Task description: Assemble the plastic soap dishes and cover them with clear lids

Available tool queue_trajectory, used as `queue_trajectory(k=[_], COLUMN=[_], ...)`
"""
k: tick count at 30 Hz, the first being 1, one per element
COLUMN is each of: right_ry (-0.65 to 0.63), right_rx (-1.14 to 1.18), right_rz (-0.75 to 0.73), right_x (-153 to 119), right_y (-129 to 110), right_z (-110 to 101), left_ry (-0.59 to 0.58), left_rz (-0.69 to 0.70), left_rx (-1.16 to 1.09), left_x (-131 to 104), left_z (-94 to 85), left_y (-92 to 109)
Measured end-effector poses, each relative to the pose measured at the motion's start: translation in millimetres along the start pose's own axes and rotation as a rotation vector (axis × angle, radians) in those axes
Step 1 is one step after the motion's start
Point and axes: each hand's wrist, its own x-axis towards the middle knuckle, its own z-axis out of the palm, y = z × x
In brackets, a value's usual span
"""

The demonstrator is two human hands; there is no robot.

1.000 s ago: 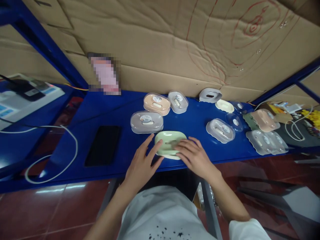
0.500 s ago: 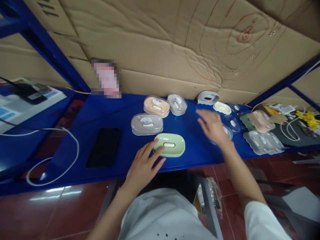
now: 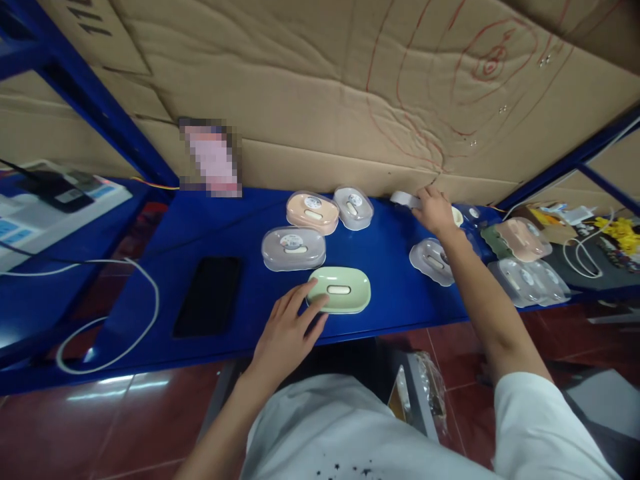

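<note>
A pale green soap dish [image 3: 345,300] with a light oblong insert lies near the front edge of the blue table. My left hand [image 3: 287,327] rests at its left end, fingers spread and touching the rim. At the back of the table my right hand [image 3: 436,212] is closed over a grey soap dish [image 3: 404,199], whose right part is hidden behind my fingers. Just right of that hand a cream dish [image 3: 457,216] shows in part. A clear-lidded grey soap dish [image 3: 431,260] lies nearer, partly behind my right forearm.
Lidded soap dishes, peach [image 3: 313,213], grey [image 3: 354,208] and mauve-grey [image 3: 294,249], stand left of centre. A black phone [image 3: 207,297] and white cable [image 3: 157,293] lie left. More dishes [image 3: 525,240] are at the right. A cardboard wall [image 3: 300,87] closes the back.
My right hand has moved back, from above the lidded grey dish to the grey dish by the cardboard, and closed on it. My left hand has stayed at the green dish.
</note>
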Motion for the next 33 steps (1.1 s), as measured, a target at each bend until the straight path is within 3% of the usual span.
queue_trajectory(k=[3, 6, 9, 11, 18, 33], right_ry=[0.128, 0.248, 0.232, 0.186, 0.059, 0.137], right_rx=[0.069, 0.127, 0.215, 0.293, 0.445, 0.338], right_rz=[-0.162, -0.431, -0.566, -0.578, -0.670, -0.689], right_x=[-42.0, -103.4, -152.0, -167.3, -173.2, -190.0], right_y=[-42.8, -107.0, -162.9, -183.9, -186.6, -186.8], right_z=[-22.4, -38.2, -44.0, -45.3, -50.0, -29.9], left_ry=[-0.010, 0.034, 0.096, 0.097, 0.028, 0.025], left_rz=[-0.012, -0.054, -0.078, -0.064, -0.033, 0.006], left_rx=[-0.024, -0.052, -0.061, -0.054, -0.047, -0.048], left_x=[0.1, -0.3, -0.9, -1.3, -2.8, -1.1], left_z=[-0.7, 0.2, 1.8, 2.5, 4.1, 3.7], left_y=[0.9, 1.5, 1.4, 0.9, -2.1, -2.2])
